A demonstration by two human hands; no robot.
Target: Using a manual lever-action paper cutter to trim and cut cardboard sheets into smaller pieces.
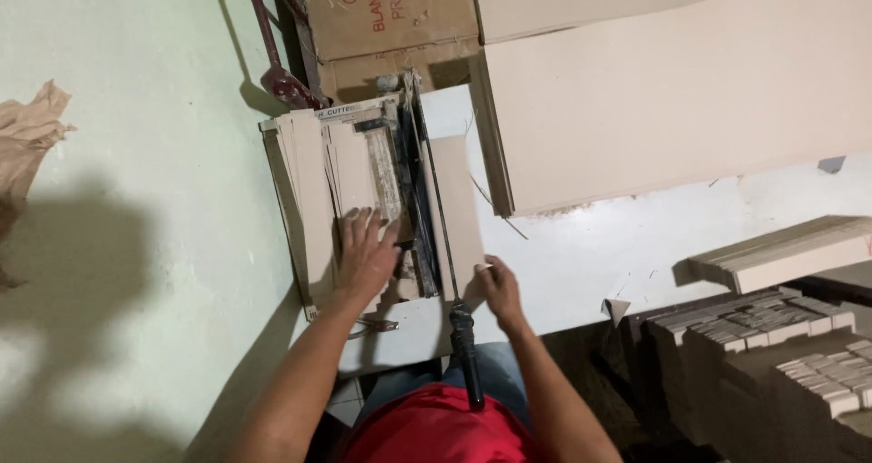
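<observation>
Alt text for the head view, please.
Seen from above, a person's left hand presses flat on cardboard strips on a paper cutter, while the right hand grips a cardboard piece beside its black-handled lever.

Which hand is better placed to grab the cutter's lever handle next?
Right hand, probably: it sits beside the black lever handle, touching the cardboard strip. Left hand is pressing flat on the cardboard stack.

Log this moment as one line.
left hand: flat on cardboard stack | right hand: gripping cardboard strip | cutter handle: untouched
</observation>
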